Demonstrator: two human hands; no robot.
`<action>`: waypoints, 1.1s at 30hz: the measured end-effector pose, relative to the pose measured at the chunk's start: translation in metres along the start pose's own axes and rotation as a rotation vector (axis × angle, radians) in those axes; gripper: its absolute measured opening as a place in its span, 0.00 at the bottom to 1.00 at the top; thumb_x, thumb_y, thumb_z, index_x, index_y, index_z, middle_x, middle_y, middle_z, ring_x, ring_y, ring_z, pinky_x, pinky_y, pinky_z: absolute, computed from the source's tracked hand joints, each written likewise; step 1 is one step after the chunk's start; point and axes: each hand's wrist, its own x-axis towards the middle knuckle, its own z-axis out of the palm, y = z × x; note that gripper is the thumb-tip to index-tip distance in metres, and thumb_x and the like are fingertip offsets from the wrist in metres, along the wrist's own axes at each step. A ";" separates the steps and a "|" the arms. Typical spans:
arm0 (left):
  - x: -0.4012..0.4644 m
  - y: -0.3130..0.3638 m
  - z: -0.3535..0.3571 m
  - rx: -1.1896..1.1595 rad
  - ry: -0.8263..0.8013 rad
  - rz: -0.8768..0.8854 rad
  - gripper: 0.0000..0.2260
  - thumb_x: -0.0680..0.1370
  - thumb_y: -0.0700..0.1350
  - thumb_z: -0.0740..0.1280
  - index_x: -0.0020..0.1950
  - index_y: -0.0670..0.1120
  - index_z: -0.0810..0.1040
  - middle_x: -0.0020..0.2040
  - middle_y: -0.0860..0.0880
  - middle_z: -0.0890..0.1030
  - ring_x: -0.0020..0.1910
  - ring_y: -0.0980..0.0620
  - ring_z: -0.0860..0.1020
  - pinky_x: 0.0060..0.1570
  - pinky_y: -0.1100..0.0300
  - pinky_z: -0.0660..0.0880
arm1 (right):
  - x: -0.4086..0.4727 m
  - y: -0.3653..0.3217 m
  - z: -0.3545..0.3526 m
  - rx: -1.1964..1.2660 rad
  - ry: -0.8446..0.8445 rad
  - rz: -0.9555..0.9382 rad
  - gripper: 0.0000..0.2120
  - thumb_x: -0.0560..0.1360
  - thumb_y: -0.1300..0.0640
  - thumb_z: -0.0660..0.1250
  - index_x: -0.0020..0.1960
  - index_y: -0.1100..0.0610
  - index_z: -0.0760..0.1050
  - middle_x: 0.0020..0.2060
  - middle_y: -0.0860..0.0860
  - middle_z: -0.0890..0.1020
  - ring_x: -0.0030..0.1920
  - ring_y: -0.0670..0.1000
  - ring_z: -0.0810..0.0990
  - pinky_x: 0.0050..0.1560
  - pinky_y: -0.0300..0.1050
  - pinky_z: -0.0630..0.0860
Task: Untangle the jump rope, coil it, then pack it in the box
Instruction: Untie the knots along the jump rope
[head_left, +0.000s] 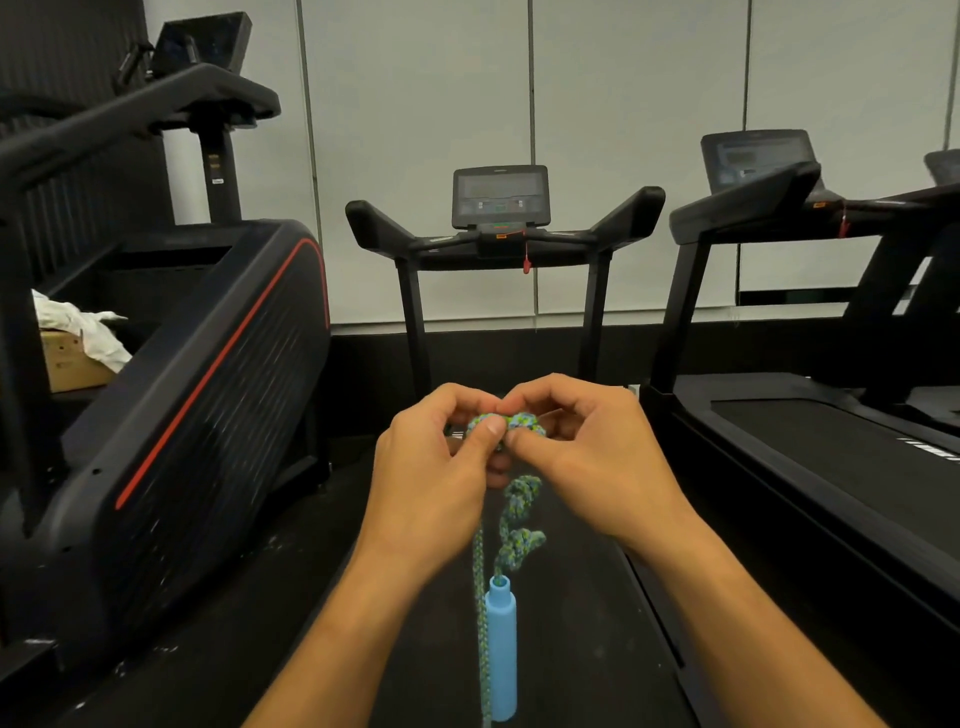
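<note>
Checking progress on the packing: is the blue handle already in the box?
No, the blue handle hangs on the rope below both hands.

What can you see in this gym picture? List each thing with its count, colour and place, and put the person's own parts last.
jump rope: one, green-blue braid, knotted, hanging between the hands
handle: one, light blue, dangling low centre
treadmills: three, black, centre and right
exercise machine: one, black with red stripe, left
cardboard box: one, brown, far left
cloth: one, white, on the box
left hand: pinches the knot
right hand: pinches the knot
</note>
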 end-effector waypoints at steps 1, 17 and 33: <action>0.000 0.001 -0.001 0.009 -0.001 -0.002 0.07 0.79 0.37 0.68 0.48 0.48 0.82 0.40 0.49 0.85 0.38 0.51 0.85 0.39 0.52 0.84 | 0.000 0.000 0.001 -0.003 0.002 0.001 0.09 0.71 0.62 0.73 0.45 0.49 0.83 0.36 0.50 0.86 0.39 0.49 0.86 0.45 0.56 0.84; 0.002 -0.002 -0.001 -0.012 0.072 -0.051 0.05 0.81 0.43 0.65 0.46 0.49 0.78 0.45 0.43 0.84 0.41 0.43 0.86 0.42 0.43 0.84 | -0.001 -0.002 0.005 0.046 0.030 -0.030 0.09 0.71 0.63 0.73 0.44 0.49 0.84 0.36 0.51 0.86 0.38 0.52 0.86 0.42 0.56 0.84; -0.004 0.015 0.020 -0.528 0.210 -0.266 0.14 0.87 0.45 0.51 0.58 0.37 0.70 0.46 0.33 0.83 0.34 0.41 0.86 0.30 0.55 0.81 | 0.001 -0.002 0.005 0.136 0.073 -0.039 0.11 0.69 0.66 0.72 0.42 0.50 0.84 0.36 0.54 0.86 0.40 0.58 0.85 0.40 0.61 0.83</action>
